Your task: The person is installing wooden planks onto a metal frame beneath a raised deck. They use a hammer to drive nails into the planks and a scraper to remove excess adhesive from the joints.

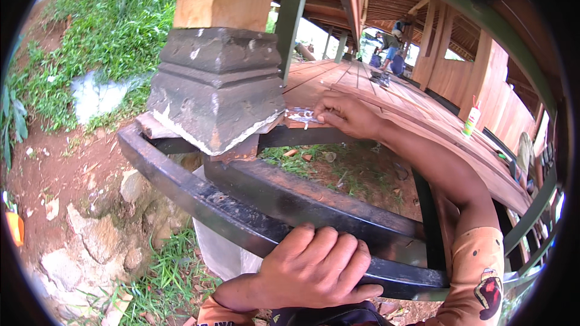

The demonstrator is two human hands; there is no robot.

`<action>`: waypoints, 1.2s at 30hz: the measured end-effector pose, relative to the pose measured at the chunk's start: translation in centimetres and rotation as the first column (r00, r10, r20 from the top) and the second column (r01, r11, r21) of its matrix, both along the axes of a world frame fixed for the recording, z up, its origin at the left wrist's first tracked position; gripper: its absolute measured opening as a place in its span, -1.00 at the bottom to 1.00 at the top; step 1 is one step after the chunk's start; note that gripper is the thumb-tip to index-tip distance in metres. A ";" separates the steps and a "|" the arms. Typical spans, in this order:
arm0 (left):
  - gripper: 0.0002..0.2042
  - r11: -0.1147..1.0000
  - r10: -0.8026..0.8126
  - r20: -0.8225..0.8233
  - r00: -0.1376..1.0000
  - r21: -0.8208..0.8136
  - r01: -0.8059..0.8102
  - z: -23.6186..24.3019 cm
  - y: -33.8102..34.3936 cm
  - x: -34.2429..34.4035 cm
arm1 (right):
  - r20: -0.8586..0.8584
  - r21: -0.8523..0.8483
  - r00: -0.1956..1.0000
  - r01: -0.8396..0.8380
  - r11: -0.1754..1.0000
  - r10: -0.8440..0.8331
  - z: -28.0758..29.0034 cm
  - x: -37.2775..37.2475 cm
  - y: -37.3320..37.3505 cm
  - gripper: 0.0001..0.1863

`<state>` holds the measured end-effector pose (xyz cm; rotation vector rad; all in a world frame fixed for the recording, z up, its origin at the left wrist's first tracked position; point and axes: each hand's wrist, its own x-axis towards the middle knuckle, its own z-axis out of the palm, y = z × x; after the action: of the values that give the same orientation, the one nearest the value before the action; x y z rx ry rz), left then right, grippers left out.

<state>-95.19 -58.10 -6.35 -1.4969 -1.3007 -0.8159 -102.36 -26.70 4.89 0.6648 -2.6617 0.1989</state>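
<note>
Left grip (317, 264) wraps long black metal rail (232, 208), we'd guess heavy, stiff, best held from above; right grip (350, 116) narrow, contents unclear, at white-smeared brown wooden edge (298, 118) beside grey tapered stone block (217, 87)

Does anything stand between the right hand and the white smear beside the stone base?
Nothing visible stands between them. The right hand is right at the smear's right edge; whether it touches the white smear is unclear. The stone base is on the smear's left, not between.
</note>
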 end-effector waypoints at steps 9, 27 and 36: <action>-0.24 0.973 0.230 -0.146 0.962 0.009 -0.231 -0.7 -3.9 -2.6 | -0.286 0.522 0.915 -0.100 0.847 0.284 5.0 6.2 -14.5 -0.81; -0.26 0.990 0.107 0.149 0.983 -0.112 -0.091 -0.3 5.4 4.5 | -0.263 -0.757 -0.301 0.653 0.002 -0.917 -27.0 74.1 -14.0 -0.68; -0.29 0.984 0.177 0.072 0.982 -0.045 -0.174 -0.2 8.1 7.5 | 0.863 -0.174 -0.427 0.255 -0.951 -0.272 -69.5 82.9 -23.9 -0.67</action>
<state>-87.64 -49.95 -6.54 -1.3692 -1.4898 -0.7423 -19.50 -50.58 -64.64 -2.3888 -0.8589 0.9166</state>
